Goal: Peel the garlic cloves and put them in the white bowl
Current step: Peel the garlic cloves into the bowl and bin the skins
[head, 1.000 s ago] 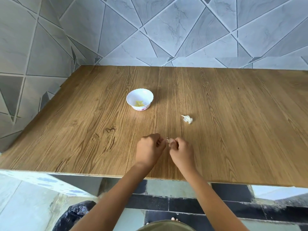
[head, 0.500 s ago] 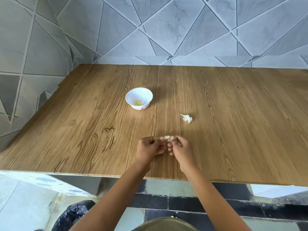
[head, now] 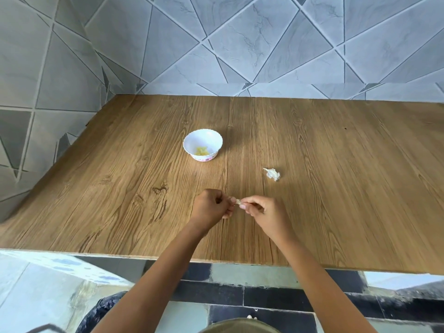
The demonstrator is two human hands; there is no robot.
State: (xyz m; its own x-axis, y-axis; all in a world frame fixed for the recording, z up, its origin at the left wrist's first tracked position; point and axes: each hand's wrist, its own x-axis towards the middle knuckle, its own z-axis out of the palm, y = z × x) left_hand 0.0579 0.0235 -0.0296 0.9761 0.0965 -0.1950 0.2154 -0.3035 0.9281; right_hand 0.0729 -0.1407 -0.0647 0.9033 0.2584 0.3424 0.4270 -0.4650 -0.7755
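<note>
Pinching a garlic clove [head: 238,201] between left hand [head: 211,207] and right hand [head: 264,212], fingers [head: 251,200] of both curled in round it, low over the near part of the worktop [head: 336,188]. Mostly hidden by fingertips, only a pale sliver showing; peeled or not, impossible to tell. Further back, left of centre, the white bowl [head: 216,138], yellowish peeled cloves [head: 201,151] at the bottom. Right of the bowl, well apart, a whitish garlic scrap [head: 272,174], too small to tell skin from clove. Wood-grain surface, grey marbled tiles [head: 240,44] behind and to the left. Below the near edge, cut off, a black bag [head: 103,311] and dark floor tiles [head: 276,301].
</note>
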